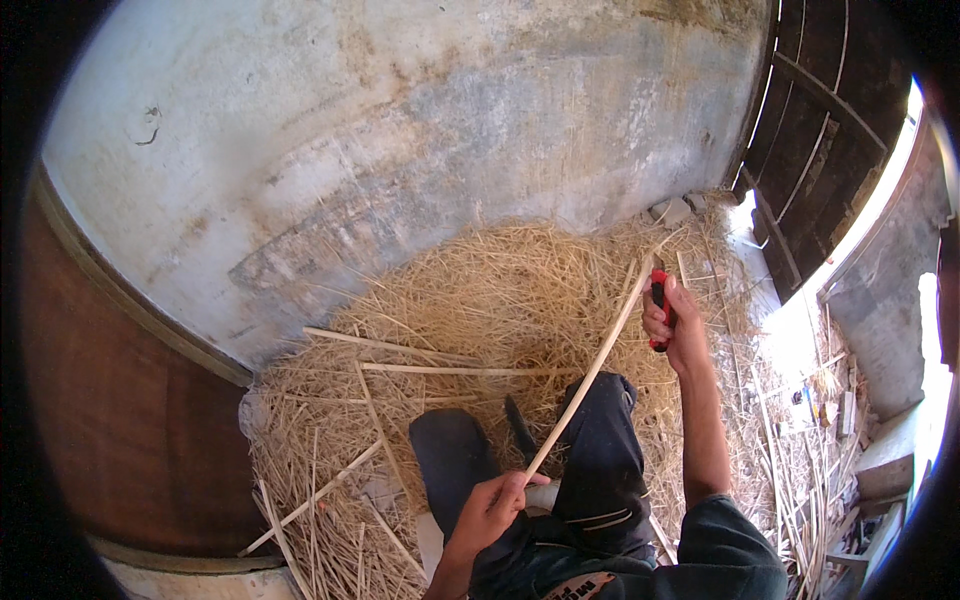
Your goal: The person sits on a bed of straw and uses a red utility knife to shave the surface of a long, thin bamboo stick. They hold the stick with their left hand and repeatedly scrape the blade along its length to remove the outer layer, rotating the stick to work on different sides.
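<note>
- My left hand [492, 508] sat at about six o'clock in the view, fingers curled tight around the near end of a long pale cane strip [590, 370], thumb laid over the top.
- My right hand [672, 320] was out at three o'clock, arm stretched nearly straight, fingers wrapped shut on a knife with a red and black handle [658, 305]; I could not make out the blade.
- The strip ran up from the left fist toward one o'clock, passing over my right knee and meeting the knife at the far end, so the tool touched it just beside the right fingers.
- My legs in dark trousers [600, 460] lay under the strip, knees pointing toward twelve o'clock.
- Ahead, from nine round to two o'clock, a heap of straw-like shavings [480, 300] covered the floor, with several loose split sticks [430, 370] lying across it.
- A stained concrete wall [400, 130] closed off the space beyond the heap at twelve o'clock, and a brown wooden panel [130, 420] bounded it at nine.
- At two o'clock a dark slatted door [820, 130] stood ajar with bright light at its edge; more offcuts [810, 480] crowded the floor at four o'clock, near my right elbow.
</note>
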`<state>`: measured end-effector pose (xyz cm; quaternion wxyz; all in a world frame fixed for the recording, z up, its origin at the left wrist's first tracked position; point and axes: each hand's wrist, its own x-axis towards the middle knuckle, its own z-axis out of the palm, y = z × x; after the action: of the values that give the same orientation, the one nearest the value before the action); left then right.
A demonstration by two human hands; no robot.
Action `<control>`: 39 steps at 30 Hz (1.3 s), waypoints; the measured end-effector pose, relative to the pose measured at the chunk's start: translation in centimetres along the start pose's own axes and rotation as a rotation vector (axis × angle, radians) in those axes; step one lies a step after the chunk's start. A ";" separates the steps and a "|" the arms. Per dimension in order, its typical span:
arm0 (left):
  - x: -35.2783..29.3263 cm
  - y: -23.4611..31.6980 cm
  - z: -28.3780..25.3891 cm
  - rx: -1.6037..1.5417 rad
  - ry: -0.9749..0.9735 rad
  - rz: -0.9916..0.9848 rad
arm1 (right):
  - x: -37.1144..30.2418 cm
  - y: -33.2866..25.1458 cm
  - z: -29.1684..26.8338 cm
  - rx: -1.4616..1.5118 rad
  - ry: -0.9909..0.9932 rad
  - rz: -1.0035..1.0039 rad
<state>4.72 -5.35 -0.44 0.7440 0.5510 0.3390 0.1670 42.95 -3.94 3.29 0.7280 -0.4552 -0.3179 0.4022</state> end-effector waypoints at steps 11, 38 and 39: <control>1.5 1.2 0.3 -0.118 -0.063 -0.070 | -3.1 0.0 3.0 -0.322 0.068 -0.148; 3.4 6.0 5.2 0.440 0.486 0.450 | -8.8 1.8 9.3 -1.024 -0.144 -0.792; 3.3 6.1 5.2 0.450 0.488 0.457 | -8.8 1.9 9.3 -1.029 -0.141 -0.795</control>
<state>11.41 -4.89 5.07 0.4464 0.7054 0.4026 0.3756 30.49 -7.32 4.32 0.4877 -0.5657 -0.6609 -0.0725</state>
